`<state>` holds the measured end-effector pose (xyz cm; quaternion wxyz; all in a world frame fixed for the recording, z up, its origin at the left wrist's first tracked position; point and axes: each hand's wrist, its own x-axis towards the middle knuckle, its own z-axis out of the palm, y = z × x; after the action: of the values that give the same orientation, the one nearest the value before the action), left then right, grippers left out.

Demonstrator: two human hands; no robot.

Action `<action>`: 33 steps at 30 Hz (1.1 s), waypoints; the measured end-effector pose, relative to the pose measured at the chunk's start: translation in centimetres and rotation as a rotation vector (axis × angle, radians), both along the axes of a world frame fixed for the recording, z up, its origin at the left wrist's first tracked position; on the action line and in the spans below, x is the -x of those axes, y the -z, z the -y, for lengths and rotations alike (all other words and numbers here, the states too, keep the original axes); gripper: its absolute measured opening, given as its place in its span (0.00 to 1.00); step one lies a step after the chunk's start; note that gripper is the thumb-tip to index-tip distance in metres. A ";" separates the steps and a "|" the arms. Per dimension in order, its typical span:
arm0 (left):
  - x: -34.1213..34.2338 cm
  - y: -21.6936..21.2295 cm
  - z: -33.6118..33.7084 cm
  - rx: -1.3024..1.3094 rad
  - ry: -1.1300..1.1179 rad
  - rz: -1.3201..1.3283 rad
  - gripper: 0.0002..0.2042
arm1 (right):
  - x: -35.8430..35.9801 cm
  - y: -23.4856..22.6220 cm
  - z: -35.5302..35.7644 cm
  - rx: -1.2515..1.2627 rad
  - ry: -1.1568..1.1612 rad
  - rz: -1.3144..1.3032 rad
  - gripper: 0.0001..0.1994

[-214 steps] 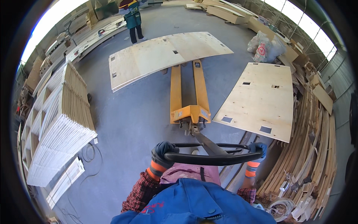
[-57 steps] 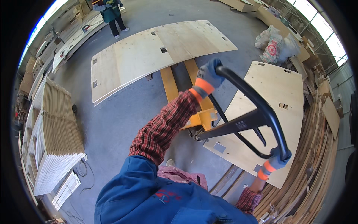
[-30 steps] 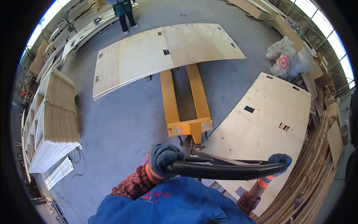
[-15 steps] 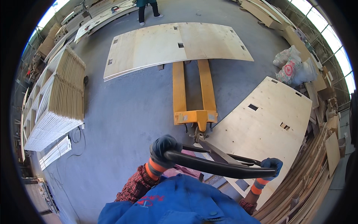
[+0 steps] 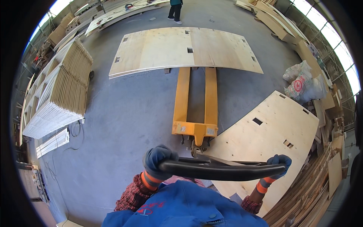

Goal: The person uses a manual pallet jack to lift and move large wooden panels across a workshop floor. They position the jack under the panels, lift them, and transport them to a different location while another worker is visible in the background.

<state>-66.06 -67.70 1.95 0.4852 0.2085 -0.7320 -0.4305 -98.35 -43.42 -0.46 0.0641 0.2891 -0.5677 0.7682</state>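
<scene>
Both my hands, in dark blue gloves with orange and grey cuffs, grip the black handle (image 5: 223,170) of a pallet truck. My left hand (image 5: 159,159) is wrapped round the handle's left end, and my right hand (image 5: 279,165) closes round its right end. Beyond the handle lies the yellow pallet truck (image 5: 199,130), its two forks pointing away from me. The fork tips run beneath a stack of large plywood sheets (image 5: 159,49) with small rectangular cutouts; what bears the stack is mostly hidden.
Another plywood sheet with cutouts (image 5: 261,140) lies to the right of the truck. Timber strips (image 5: 310,200) are heaped along the right edge. White frames (image 5: 56,90) stand stacked at left, near cables on the floor. Filled sacks (image 5: 300,83) sit far right. Another person (image 5: 175,10) stands beyond the stack.
The handle has swung to the left and sits more level, with both hands still on it. The view has shifted; the truck appears turned slightly. The person at the back shows farther right.
</scene>
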 end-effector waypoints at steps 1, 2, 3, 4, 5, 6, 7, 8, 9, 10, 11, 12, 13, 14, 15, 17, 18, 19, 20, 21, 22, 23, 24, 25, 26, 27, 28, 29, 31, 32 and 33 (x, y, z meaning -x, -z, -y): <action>0.5 0.5 -0.4 0.078 -0.129 0.052 0.12 | 0.7 -0.4 0.4 0.007 -0.032 -0.044 0.09; 0.9 0.9 0.3 0.071 -0.085 -0.009 0.13 | 1.7 -0.1 1.1 0.078 -0.118 -0.047 0.09; 1.9 1.2 1.1 0.066 -0.081 -0.050 0.12 | 2.8 0.2 2.1 0.150 -0.201 -0.049 0.09; 3.0 1.3 1.8 0.062 -0.084 -0.099 0.12 | 3.8 0.2 3.1 0.222 -0.290 -0.058 0.08; 3.6 1.6 2.5 0.113 -0.119 -0.052 0.09 | 3.5 -0.5 4.5 0.112 -0.051 -0.129 0.08; 4.9 1.7 3.5 0.016 -0.084 -0.124 0.07 | 3.9 -1.0 6.8 -0.093 0.311 -0.145 0.08; 5.2 2.1 4.3 -0.010 -0.048 -0.166 0.07 | 4.6 -1.1 7.5 -0.054 0.236 -0.144 0.08; 5.6 2.6 4.8 -0.036 -0.014 -0.208 0.06 | 5.3 -1.0 7.9 -0.015 0.159 -0.144 0.09; 6.2 3.1 5.4 0.171 -0.176 -0.013 0.07 | 6.5 -0.5 8.3 -0.029 0.223 -0.082 0.11; 7.1 2.7 5.4 0.121 -0.149 -0.065 0.07 | 6.4 -1.3 9.0 -0.086 0.299 -0.134 0.11; 7.1 3.3 5.8 0.011 -0.057 -0.166 0.07 | 7.4 -0.5 8.7 -0.041 0.220 -0.131 0.10; 7.0 3.8 6.1 -0.100 0.035 -0.265 0.07 | 8.3 0.3 8.2 0.004 0.142 -0.128 0.10; 7.6 3.1 5.8 -0.046 -0.063 -0.211 0.08 | 8.3 -0.1 8.4 -0.091 0.237 -0.230 0.09; 7.8 2.1 5.2 0.005 -0.164 -0.147 0.08 | 7.9 -0.5 8.6 -0.193 0.322 -0.329 0.09; 7.5 1.5 5.1 0.065 -0.201 -0.057 0.09 | 6.9 -1.2 8.5 -0.112 0.178 -0.111 0.08; 6.5 0.8 3.9 0.081 -0.268 0.019 0.09 | 6.2 -1.7 7.5 -0.154 0.131 -0.160 0.09; 5.5 1.2 2.6 0.086 -0.282 0.023 0.10 | 6.3 -0.9 6.2 -0.238 0.203 -0.293 0.08; 4.0 2.4 1.6 0.091 -0.259 0.034 0.09 | 5.8 0.0 4.5 -0.237 0.172 -0.220 0.08; 3.1 2.7 -0.2 -0.051 -0.229 -0.015 0.10 | 4.2 -0.5 3.2 -0.119 -0.029 -0.020 0.07; 1.8 3.3 -1.5 -0.039 -0.237 -0.001 0.11 | 3.4 0.2 1.7 -0.014 -0.127 0.046 0.05; 0.9 3.9 -2.3 -0.015 -0.250 0.000 0.11 | 1.5 -0.1 0.8 -0.097 -0.036 -0.041 0.05; 0.6 3.5 -2.9 -0.014 -0.278 -0.034 0.12 | 0.9 0.5 -0.1 -0.013 -0.088 -0.027 0.05; 0.4 2.9 -3.1 -0.005 -0.303 -0.058 0.12 | -0.5 -0.1 -0.1 0.058 -0.092 0.005 0.06; 0.3 2.8 -2.8 0.005 -0.288 -0.072 0.12 | -1.0 0.2 -0.7 0.016 -0.069 -0.035 0.06; 0.7 2.7 -2.0 -0.064 -0.249 -0.117 0.12 | -1.1 0.4 -0.8 -0.027 -0.045 -0.076 0.06; 1.3 2.6 -0.9 -0.133 -0.208 -0.162 0.12 | -0.7 0.6 -0.4 0.107 -0.136 0.101 0.06; 2.3 2.3 0.3 -0.201 -0.156 -0.199 0.12 | -0.2 0.1 1.2 -0.220 0.210 -0.143 0.05; 3.7 1.5 1.3 -0.354 -0.202 -0.256 0.11 | 0.8 -0.8 3.2 -0.275 0.270 -0.193 0.05; 5.9 2.7 5.4 -0.027 -0.273 -0.081 0.08 | 3.6 -1.6 7.4 -0.220 0.291 -0.248 0.05; 7.1 2.8 6.8 -0.022 -0.237 -0.153 0.08 | 4.1 -1.1 7.7 -0.136 0.265 -0.219 0.04; 7.0 3.3 6.9 -0.072 -0.196 -0.229 0.07 | 4.1 -0.4 7.4 -0.053 0.238 -0.190 0.04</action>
<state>-73.02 -74.59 -1.37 0.5973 0.2458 -0.6320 -0.4282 -102.42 -50.78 -0.06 0.2006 0.2929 -0.6092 0.7091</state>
